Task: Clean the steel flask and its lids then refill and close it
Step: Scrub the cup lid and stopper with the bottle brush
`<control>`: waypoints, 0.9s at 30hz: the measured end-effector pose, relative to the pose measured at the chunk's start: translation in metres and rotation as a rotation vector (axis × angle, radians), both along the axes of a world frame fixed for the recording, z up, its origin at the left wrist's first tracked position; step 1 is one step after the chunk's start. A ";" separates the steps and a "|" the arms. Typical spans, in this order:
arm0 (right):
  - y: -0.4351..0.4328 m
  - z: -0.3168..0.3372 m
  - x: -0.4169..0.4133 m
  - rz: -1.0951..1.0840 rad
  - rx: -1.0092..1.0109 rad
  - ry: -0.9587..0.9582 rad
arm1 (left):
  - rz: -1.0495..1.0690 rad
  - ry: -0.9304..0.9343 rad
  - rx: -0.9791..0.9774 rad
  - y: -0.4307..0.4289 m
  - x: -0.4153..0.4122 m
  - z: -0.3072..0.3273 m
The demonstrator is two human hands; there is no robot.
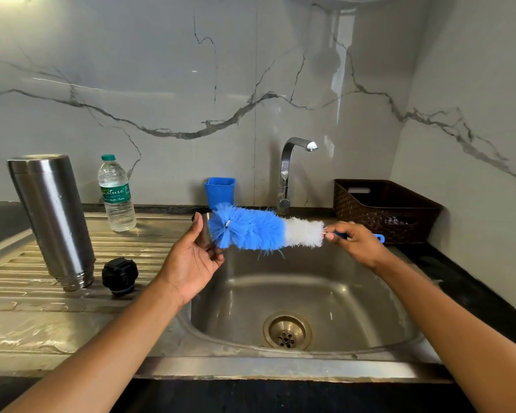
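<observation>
Left of the sink (pixel 251 366), on the ribbed drainboard, the steel flask (pixel 52 216) is standing mouth down, with 1 black lid (pixel 119 275) just beside it on the sink side. Over the sink, the left hand (pixel 191 263) holds a small steel lid (pixel 204 234), mostly hidden, and the right hand (pixel 355 242) pinches the handle of a blue-and-white brush (pixel 251 234). Behind the sink: tap (pixel 285 174), blue cup (pixel 220 192), basket (pixel 385 210).

Brush (pixel 259 232) blue-white; flask (pixel 52 219) silver; stopper (pixel 119 275) black; basket (pixel 385 210) brown.
</observation>
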State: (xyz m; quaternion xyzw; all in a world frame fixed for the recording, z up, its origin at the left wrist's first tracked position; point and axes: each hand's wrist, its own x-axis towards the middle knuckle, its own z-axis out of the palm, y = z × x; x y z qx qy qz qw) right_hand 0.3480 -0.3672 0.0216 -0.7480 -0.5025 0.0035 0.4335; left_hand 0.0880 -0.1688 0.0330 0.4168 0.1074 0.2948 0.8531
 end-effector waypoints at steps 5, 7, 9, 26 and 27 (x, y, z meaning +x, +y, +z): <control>-0.018 -0.004 0.018 -0.077 0.002 0.053 | -0.009 -0.005 -0.031 -0.004 -0.001 0.003; -0.011 -0.002 0.014 -0.045 -0.002 0.033 | -0.024 -0.006 -0.033 -0.007 -0.001 0.003; -0.002 -0.002 0.006 -0.026 -0.024 -0.011 | -0.023 -0.022 -0.037 -0.009 -0.002 0.004; -0.011 -0.007 0.018 -0.049 -0.005 0.115 | 0.033 0.022 0.015 -0.001 -0.001 0.002; -0.014 -0.007 0.020 -0.055 -0.002 0.129 | 0.020 0.030 0.000 0.000 0.000 0.000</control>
